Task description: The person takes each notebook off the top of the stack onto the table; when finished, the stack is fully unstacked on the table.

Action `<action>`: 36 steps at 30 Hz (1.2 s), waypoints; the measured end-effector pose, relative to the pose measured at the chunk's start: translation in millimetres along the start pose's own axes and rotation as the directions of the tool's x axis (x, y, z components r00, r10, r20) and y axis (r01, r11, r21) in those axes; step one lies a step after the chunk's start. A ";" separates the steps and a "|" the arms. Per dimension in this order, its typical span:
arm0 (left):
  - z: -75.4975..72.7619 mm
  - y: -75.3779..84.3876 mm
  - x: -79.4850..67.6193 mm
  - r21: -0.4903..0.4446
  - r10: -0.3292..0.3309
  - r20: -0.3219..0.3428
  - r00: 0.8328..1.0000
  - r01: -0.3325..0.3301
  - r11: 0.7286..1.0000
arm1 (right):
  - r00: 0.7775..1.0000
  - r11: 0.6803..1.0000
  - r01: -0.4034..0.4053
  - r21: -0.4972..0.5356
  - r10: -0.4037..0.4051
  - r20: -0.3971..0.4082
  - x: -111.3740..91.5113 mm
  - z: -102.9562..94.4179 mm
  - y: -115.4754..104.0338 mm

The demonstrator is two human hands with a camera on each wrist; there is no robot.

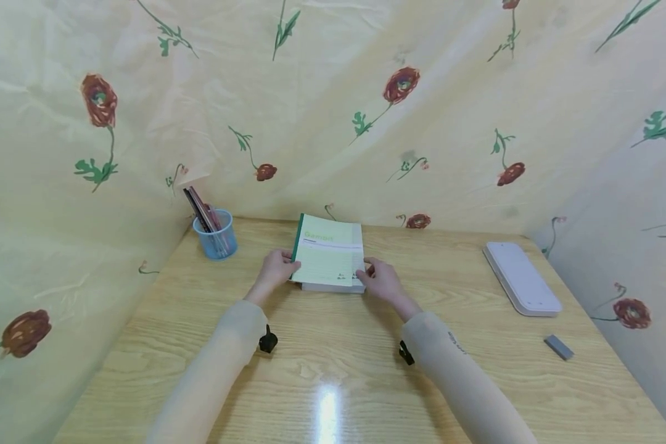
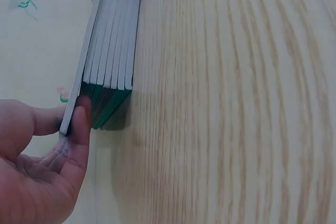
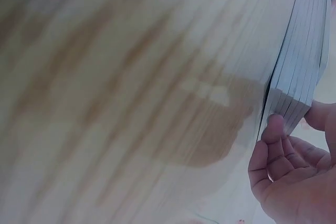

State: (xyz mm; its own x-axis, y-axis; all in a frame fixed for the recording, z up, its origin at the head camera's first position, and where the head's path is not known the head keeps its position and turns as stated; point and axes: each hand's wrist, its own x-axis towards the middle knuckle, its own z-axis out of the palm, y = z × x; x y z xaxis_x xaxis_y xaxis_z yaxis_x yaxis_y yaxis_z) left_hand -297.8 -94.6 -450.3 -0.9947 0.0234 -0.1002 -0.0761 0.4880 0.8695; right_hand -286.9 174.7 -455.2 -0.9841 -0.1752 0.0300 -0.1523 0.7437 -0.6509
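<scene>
A pale green notebook (image 1: 327, 253) with a dark green spine lies on top of a stack of notebooks (image 1: 333, 288), shifted left and slightly tilted. My left hand (image 1: 279, 267) pinches this top notebook at its near left corner. In the left wrist view, the notebook's edge (image 2: 84, 66) sits between thumb and fingers, apart from the stack (image 2: 113, 40) at that end. On the other side my right hand (image 1: 382, 279) grips the stack's near right corner. The right wrist view shows its thumb on top and its fingers (image 3: 275, 129) against the stack's side (image 3: 296, 51).
A blue pen cup (image 1: 219, 237) with pens and sticks stands at the back left. Toward the right lie a white flat case (image 1: 522, 279) and a small grey block (image 1: 559, 347). Flowered cloth (image 1: 333, 111) hangs behind and along both sides of the wooden table (image 1: 322, 345).
</scene>
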 end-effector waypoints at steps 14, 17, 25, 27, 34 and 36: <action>-27.1 -13.7 -6.3 -0.165 -0.079 -0.119 0.990 0.059 0.984 | 0.999 0.999 -0.032 0.005 0.032 -0.006 0.8 3.5 0.5; -35.1 -20.0 -7.7 -0.240 -0.117 -0.132 0.984 0.083 0.967 | 0.999 0.999 -0.037 0.011 0.037 -0.010 1.0 4.0 0.0; -56.4 -35.2 -10.2 -0.367 -0.154 -0.139 0.978 0.094 0.925 | 0.999 0.999 -0.048 0.024 0.048 -0.011 -0.4 3.6 -1.0; -61.1 -37.9 -11.0 -0.374 -0.154 -0.141 0.978 0.092 0.923 | 0.998 0.998 -0.055 0.026 0.056 -0.012 -0.3 3.7 -1.1; -73.3 -46.1 -12.4 -0.321 -0.172 -0.171 0.970 0.111 0.941 | 0.999 0.999 -0.043 0.012 0.043 -0.005 1.3 5.7 1.0; -75.5 -48.1 -13.1 -0.295 -0.173 -0.177 0.969 0.116 0.948 | 0.999 0.999 -0.042 0.017 0.042 -0.003 0.9 6.2 0.8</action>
State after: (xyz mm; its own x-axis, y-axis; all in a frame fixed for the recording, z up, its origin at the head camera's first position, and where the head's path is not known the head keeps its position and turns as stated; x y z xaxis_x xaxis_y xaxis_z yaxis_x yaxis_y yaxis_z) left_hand -286.3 -184.2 -454.3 -0.9628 -0.2163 -0.1620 -0.2076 0.2081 0.9558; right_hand -287.3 171.1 -460.4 -0.9899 -0.1418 0.0047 -0.1090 0.7396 -0.6642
